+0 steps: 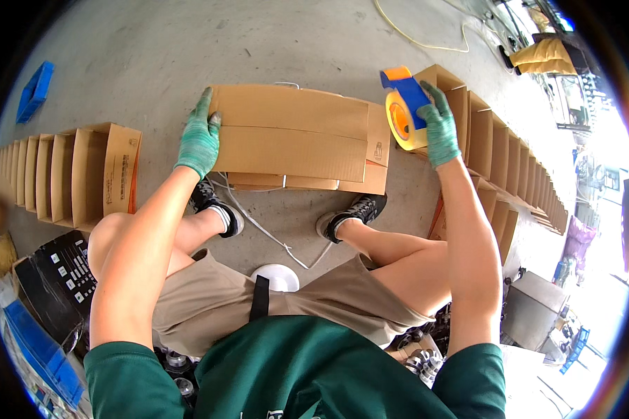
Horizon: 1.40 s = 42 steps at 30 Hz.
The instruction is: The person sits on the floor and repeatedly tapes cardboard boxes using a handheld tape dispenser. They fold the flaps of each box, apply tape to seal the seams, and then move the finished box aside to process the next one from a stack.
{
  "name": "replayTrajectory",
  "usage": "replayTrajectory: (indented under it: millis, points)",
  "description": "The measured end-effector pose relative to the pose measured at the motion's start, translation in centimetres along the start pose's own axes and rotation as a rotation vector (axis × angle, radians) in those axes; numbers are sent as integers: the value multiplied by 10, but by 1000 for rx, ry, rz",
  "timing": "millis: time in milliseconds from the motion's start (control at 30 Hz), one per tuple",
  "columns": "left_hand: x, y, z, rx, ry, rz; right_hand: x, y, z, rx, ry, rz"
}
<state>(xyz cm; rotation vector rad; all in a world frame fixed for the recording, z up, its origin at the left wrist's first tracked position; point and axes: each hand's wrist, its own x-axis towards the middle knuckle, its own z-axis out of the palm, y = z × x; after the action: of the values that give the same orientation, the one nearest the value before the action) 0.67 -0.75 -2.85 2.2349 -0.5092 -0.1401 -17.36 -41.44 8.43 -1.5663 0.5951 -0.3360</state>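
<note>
A brown cardboard box [290,129] lies in front of me between my feet, its long flaps folded together with a seam along the middle. My left hand [200,143], in a green glove, grips its left end, the thumb resting on the top face. Off the box's right end, my gloved right hand [440,129] is closed around a blue and orange tape dispenser [411,98]. A yellowish tape roll [400,120] sits in the dispenser. Part of the right hand's grip is hidden behind the dispenser.
Rows of open cardboard boxes stand at left [89,174] and right [500,143]. A white cord [258,225] runs across the floor between my shoes. Farther off lie a blue bin [35,92] and a yellow hose [426,46]. A grey metal box [534,307] stands at the lower right.
</note>
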Motion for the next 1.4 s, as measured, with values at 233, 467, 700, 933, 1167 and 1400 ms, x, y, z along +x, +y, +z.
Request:
replayTrajectory:
  millis: [233, 467, 700, 933, 1167, 1400]
  points:
    - [1, 6, 3, 13, 7, 39, -26, -57, 68, -266, -507, -19]
    - [-3, 11, -3, 67, -13, -9, -9, -43, 90, -498, -713, -25]
    - [-1, 86, -24, 137, -63, 48, 1, -22, 62, -462, -749, 190]
    - [-50, 151, 15, -926, -302, -652, -4, -26, 66, -516, -770, 113]
    - [-57, 167, 34, -997, -223, -541, -6, -29, 66, -576, -754, 71]
    - [-56, 156, 68, -1462, 13, -745, -5, -29, 66, -585, -736, 88]
